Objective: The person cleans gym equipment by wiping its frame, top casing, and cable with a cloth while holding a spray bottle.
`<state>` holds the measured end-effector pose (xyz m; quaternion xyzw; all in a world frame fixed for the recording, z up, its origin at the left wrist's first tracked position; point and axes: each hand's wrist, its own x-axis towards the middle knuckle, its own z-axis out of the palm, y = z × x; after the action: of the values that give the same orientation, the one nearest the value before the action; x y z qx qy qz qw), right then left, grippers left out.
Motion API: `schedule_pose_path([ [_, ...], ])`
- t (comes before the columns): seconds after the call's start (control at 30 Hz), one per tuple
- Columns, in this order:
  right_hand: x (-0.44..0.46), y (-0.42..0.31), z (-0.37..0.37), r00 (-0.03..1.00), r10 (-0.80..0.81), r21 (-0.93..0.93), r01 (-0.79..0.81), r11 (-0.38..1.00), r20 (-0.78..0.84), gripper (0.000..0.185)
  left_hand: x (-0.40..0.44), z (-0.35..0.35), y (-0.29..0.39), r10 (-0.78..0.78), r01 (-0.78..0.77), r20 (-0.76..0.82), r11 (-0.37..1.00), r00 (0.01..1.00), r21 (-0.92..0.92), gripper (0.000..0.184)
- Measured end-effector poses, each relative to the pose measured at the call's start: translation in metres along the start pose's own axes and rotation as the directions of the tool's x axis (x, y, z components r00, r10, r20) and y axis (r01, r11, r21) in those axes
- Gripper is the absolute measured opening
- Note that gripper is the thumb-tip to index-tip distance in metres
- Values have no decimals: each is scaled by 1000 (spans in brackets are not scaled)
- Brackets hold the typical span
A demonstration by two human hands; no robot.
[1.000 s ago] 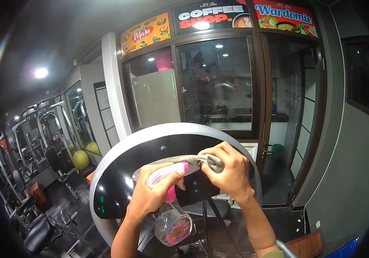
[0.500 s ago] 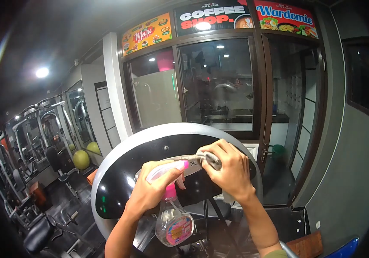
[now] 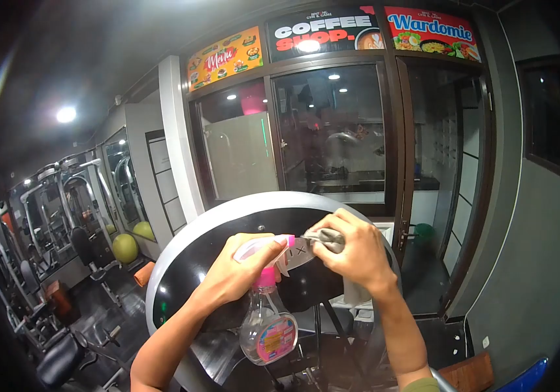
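Fingers of my left hand (image 3: 235,269) are closed around the white head of a spray bottle (image 3: 269,330), my thumb lying along its near side; how far the others press on the trigger I cannot tell, since they're mostly hidden. My right hand (image 3: 360,256) has its fingers curled together, thumb and forefinger clamped on a greyish cloth (image 3: 329,240) bunched up in their grip. One end of it pokes out towards the bottle's pink nozzle (image 3: 291,240), just beside it. Whether the cloth touches anything behind, I can't make out.

Below my left hand, the clear body of the bottle hangs slightly tilted, a pink label (image 3: 277,340) facing me. Behind both hands stands a glossy black panel (image 3: 192,277) with a rounded silver rim (image 3: 231,210), and on it a grey plate (image 3: 301,252) marked with an X shows between my hands. Farther out, a Coffee Shop sign (image 3: 324,32) tops the window, and a yellow-green ball (image 3: 125,247) sits well off to the left.
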<state>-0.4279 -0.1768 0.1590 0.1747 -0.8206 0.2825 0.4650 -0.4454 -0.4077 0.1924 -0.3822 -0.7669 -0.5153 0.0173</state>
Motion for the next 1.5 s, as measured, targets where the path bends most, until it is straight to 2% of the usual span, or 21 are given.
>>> schedule_pose_path([
  [0.1, -3, 10, -12, 991, 132, -54, -133, 990, -19, 18, -2, -4, 2, -32, 30, 49, 999, 998, 30, 45],
  [0.2, 4, 12, -6, 983, 137, -193, -160, 968, -124, 18, -3, -6, 3, -42, 41, 82, 999, 996, 7, 47],
  [0.3, 10, 3, 12, 991, 9, -60, -18, 998, -136, 17, 1, -7, -1, -23, 25, 107, 1000, 994, -14, 46],
  [0.33, 11, -4, 14, 997, 24, 26, -22, 999, -77, 17, 1, -7, 0, -33, 38, 125, 998, 992, -43, 46],
  [0.43, 11, -2, 10, 999, 39, 53, -38, 998, -35, 19, 0, -10, 0, -38, 44, 141, 998, 989, -45, 45],
  [0.5, 12, 4, 2, 985, 171, 32, -170, 985, -35, 19, 1, -11, -2, -7, 12, 136, 999, 991, -30, 42],
  [0.57, 15, 11, -2, 960, 262, -117, -273, 955, -101, 19, 2, -12, -5, 53, -50, 124, 998, 991, -25, 40],
  [0.7, 18, 1, 18, 974, 141, -120, -164, 979, -178, 19, 5, -13, -6, 80, -82, 138, 997, 987, 5, 37],
  [0.77, 16, -6, 25, 989, -10, -83, -2, 997, -149, 19, 9, -17, -11, 74, -76, 188, 997, 979, 6, 37],
  [0.83, 15, -7, 19, 994, -24, -48, 19, 999, -104, 18, 10, -19, -8, 101, -105, 161, 994, 982, 16, 37],
  [0.9, 12, 1, 13, 994, 75, 25, -74, 997, -83, 19, 10, -20, -7, 94, -96, 153, 995, 984, 5, 37],
  [0.93, 11, 4, 10, 983, 148, -26, -152, 988, -110, 19, 10, -20, -7, 81, -80, 155, 997, 985, -14, 38],
  [1.03, 18, 9, 7, 972, 181, -177, -207, 962, -151, 20, 10, -18, -3, 63, -59, 140, 998, 988, -30, 39],
  [1.17, 34, 9, 25, 991, 28, -60, -36, 998, -129, 21, 4, -13, 5, 51, -51, 14, 999, 999, 9, 40],
  [1.23, 35, 9, 18, 995, 27, -10, -28, 1000, -96, 21, 9, -18, -8, -35, 35, 41, 999, 999, 1, 40],
  [1.33, 32, 26, 3, 990, 141, 59, -140, 988, -10, 21, 12, -17, 1, -121, 122, 57, 993, 991, -6, 40],
  [1.43, 38, 24, -10, 978, 208, -100, -208, 973, -6, 22, 18, -8, 0, -29, 30, -15, 999, 999, 40, 42],
  [1.5, 47, 24, 4, 987, 153, -113, -157, 981, -42, 22, 21, -6, -9, -69, 73, -77, 996, 995, 55, 42],
])
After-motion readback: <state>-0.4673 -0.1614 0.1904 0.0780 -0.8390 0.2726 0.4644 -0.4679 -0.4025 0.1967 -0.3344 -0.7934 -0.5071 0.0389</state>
